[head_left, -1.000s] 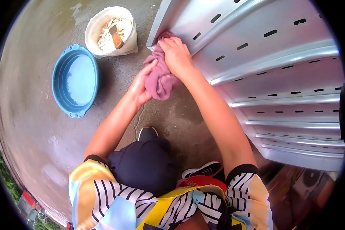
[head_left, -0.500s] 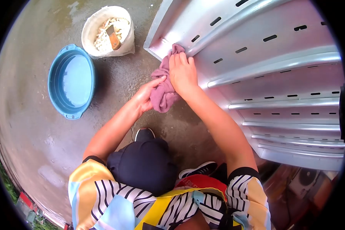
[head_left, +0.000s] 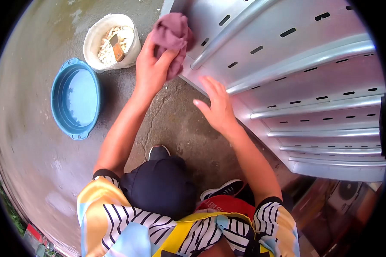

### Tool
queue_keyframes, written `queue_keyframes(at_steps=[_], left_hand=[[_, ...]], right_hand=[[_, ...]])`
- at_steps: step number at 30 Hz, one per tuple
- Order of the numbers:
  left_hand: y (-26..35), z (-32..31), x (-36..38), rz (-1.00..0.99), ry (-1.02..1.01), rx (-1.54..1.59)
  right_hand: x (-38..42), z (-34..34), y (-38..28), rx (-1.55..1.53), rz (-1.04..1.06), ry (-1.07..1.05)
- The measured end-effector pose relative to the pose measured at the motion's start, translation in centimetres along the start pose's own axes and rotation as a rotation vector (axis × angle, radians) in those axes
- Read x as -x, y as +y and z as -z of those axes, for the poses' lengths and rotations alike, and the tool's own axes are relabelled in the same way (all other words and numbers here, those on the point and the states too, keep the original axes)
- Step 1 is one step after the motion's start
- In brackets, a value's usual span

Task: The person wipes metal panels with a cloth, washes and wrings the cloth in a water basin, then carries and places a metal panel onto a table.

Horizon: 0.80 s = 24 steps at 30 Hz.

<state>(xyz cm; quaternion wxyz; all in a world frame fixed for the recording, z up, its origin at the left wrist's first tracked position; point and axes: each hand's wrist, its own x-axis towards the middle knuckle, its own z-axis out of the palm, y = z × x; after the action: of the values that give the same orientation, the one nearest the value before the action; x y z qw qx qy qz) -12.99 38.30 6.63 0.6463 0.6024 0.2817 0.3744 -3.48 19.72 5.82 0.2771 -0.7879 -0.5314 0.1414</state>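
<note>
A bunched mauve cloth (head_left: 172, 38) is gripped by my left hand (head_left: 152, 70) against the upper left corner of a large silvery metal panel (head_left: 261, 36) with slots and raised bars. The cloth hangs down past my thumb along the panel's edge. My right hand (head_left: 216, 103) is apart from the cloth, with its fingers spread, beside the panel's left edge and holding nothing.
A white bucket (head_left: 135, 49) with pale scraps and a wooden-handled scraper (head_left: 118, 52) stands at the upper left. Below it a blue basin (head_left: 54, 96) holds water. The concrete floor (head_left: 167, 113) looks wet. A boxy unit (head_left: 345, 196) is at the lower right.
My left hand has moved up with the cloth to the panel's corner. My right hand has let go of the cloth and moved down and right. The view has shifted slightly.
</note>
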Motion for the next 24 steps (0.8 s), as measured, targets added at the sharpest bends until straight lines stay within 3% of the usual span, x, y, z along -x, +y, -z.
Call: queue_keyframes(at_steps=[3, 4, 7, 10, 14, 17, 18, 21, 23, 24], left_hand=[[-1.7, -2.4, -2.5, -0.470, -0.079, -0.653], [-2.8, -3.5, -2.6, -0.521, -0.145, -0.752], [-5.5, -3.8, -2.1, -0.457, -0.196, -0.808], [-6.5, -1.8, -1.4, -0.366, -0.400, -1.004], [-6.0, -3.4, -3.1, -0.339, -0.689, -1.489], [-2.6, -4.4, -4.5, -0.074, -1.005, -1.534], [-2.4, -3.5, -5.1, 0.039, -1.096, -1.395], [-0.7, 0.5, -4.8, 0.461, -1.184, -0.375], [2.9, -0.5, -2.9, 0.508, -0.936, 0.018], [4.3, -1.8, -2.6, 0.449, -0.895, 0.070]], right_hand=[[4.5, -0.9, 1.8, -0.038, -0.072, -0.120], [5.4, -0.9, 2.4, -0.042, -0.091, -0.118], [7.3, -0.4, 4.1, -0.074, -0.157, -0.105], [8.0, -0.1, 5.2, -0.122, -0.207, -0.072], [8.3, -0.3, 5.8, -0.055, -0.139, -0.112], [8.6, 0.3, 6.0, 0.013, -0.102, -0.172], [9.0, 0.7, 6.1, 0.006, -0.096, -0.199], [10.2, 1.6, 7.3, -0.043, -0.160, -0.237], [11.1, 1.1, 7.4, -0.065, -0.184, -0.246], [11.3, 0.9, 7.5, -0.054, -0.166, -0.241]])
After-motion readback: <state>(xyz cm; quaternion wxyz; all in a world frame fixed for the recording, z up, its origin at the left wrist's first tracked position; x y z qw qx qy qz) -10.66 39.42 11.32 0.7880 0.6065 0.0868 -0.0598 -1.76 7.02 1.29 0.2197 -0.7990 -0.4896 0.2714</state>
